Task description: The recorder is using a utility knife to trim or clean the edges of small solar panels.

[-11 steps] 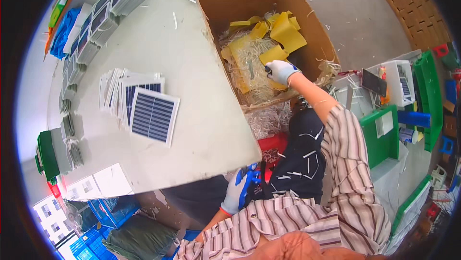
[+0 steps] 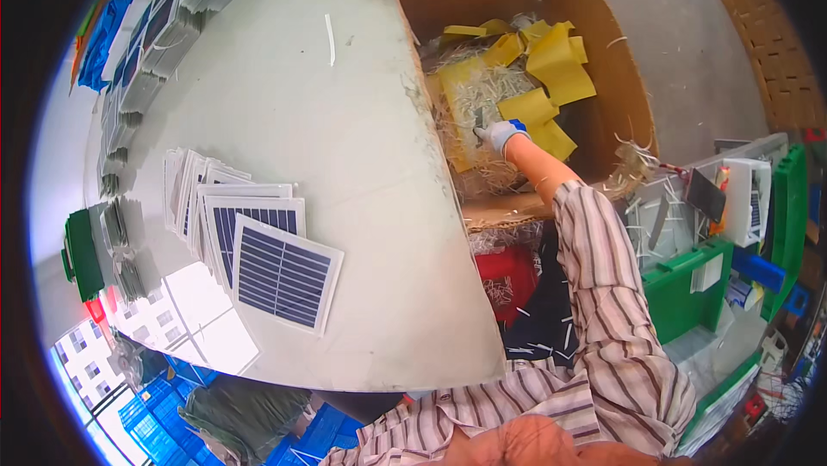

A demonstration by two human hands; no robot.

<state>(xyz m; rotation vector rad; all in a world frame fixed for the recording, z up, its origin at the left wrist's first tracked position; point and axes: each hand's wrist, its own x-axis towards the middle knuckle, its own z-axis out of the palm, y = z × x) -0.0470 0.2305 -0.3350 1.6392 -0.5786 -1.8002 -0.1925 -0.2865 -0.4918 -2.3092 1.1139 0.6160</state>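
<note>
My right hand (image 2: 502, 135), in a white glove with blue, reaches down into a large cardboard box (image 2: 594, 1). Its fingers look closed together at a small greyish piece (image 2: 479, 118), too small to name. Under and around the hand lie thin white trimmed strips (image 2: 500, 87) and folded yellow sheets (image 2: 560, 65). My left hand is out of sight below the table edge. On the table left of the box, small solar panels (image 2: 284, 275) with white borders lie in a fanned, leaning pile.
The pale table (image 2: 388, 294) borders the box on its left. Stacks of panels (image 2: 172, 44) line the table's far left edge. A few white strips (image 2: 330, 40) lie on its top. To the right stand a green crate (image 2: 689, 285) and a white bin (image 2: 748, 199). A red container (image 2: 508, 276) sits below the box.
The view has shifted, so the table and panels appear lower and the box farther right. My right hand has reached farther down into the strips. My left hand has gone out of view.
</note>
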